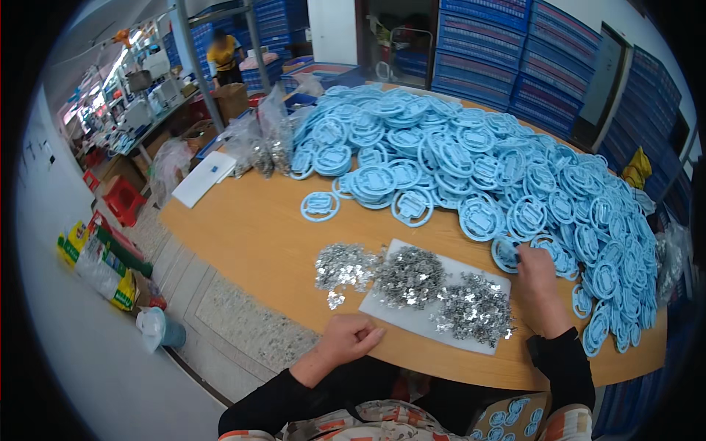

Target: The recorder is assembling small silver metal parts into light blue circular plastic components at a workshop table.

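Note:
My right hand (538,275) reaches to the near edge of a big heap of light blue round plastic pieces (441,140). Its fingertips close on the rim of one round plastic piece (504,254). Curled at the table's front edge, my left hand (348,341) is closed, and what its fingers hold, if anything, is hidden. Between the hands lies a white board (393,312) bearing two piles of small silvery metal parts, one in the middle (409,275) and one on the right (474,310). A third, shinier pile of metal parts (343,266) sits beside the board on the left.
The wooden table (243,220) curves toward me. Clear plastic bags (273,136) and a white slab (204,178) sit at its far left. Below the table is a box with more blue pieces (511,419). Blue crates (482,51) are stacked behind; a person (223,57) stands far left.

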The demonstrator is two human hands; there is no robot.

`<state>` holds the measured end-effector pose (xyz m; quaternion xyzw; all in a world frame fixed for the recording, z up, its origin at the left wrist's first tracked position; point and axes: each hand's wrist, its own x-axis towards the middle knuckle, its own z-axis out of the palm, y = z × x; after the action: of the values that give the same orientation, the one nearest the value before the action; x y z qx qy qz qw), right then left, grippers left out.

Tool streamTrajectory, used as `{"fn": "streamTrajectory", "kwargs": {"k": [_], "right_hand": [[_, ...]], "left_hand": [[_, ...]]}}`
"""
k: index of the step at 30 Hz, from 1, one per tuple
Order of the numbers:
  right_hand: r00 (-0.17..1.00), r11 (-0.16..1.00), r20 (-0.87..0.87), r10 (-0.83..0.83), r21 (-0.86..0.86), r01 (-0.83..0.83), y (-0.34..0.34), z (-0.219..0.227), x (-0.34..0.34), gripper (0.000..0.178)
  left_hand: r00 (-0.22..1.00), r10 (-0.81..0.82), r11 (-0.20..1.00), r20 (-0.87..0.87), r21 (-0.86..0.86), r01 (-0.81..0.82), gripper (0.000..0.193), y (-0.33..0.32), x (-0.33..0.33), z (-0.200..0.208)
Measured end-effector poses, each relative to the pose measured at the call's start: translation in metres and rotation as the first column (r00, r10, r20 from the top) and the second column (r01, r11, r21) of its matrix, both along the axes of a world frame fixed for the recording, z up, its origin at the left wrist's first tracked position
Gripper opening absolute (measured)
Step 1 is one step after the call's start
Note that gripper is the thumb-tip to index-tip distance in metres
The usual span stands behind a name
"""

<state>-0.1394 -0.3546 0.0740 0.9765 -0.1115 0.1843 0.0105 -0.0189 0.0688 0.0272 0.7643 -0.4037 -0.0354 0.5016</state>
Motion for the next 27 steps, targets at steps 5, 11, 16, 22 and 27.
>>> {"fn": "streamTrajectory", "kwargs": {"k": [5,11,16,22,27], "right_hand": [[0.925,0.941,0.347,-0.153,0.336,0.03,0.033,0.032,-0.026,0.022],[0.957,0.099,0.168,-0.236,0.984,-0.148,0.14,0.025,-0.065,0.023],[0.972,-0.102,0.081,-0.221,0.989,-0.105,0.221,-0.002,-0.105,0.021],[0.968,-0.15,0.047,-0.248,0.985,-0.087,0.267,-0.027,-0.129,0.021],[0.969,-0.002,0.169,-0.181,0.985,-0.172,0.258,-0.043,-0.13,0.025]], "left_hand": [[1.0,-0.023,1.0,0.017,-0.007,0.024,0.029,-0.003,0.01,-0.011],[0.996,-0.061,0.992,0.07,-0.107,0.069,0.033,0.004,0.021,-0.013],[0.813,-0.238,0.969,-0.53,-0.079,0.233,0.034,-0.003,-0.009,0.014],[0.369,-0.401,0.866,-0.838,-0.216,0.45,0.042,-0.017,-0.057,0.013],[0.337,-0.432,0.84,-0.836,-0.237,0.488,0.036,-0.022,-0.063,-0.008]]}}
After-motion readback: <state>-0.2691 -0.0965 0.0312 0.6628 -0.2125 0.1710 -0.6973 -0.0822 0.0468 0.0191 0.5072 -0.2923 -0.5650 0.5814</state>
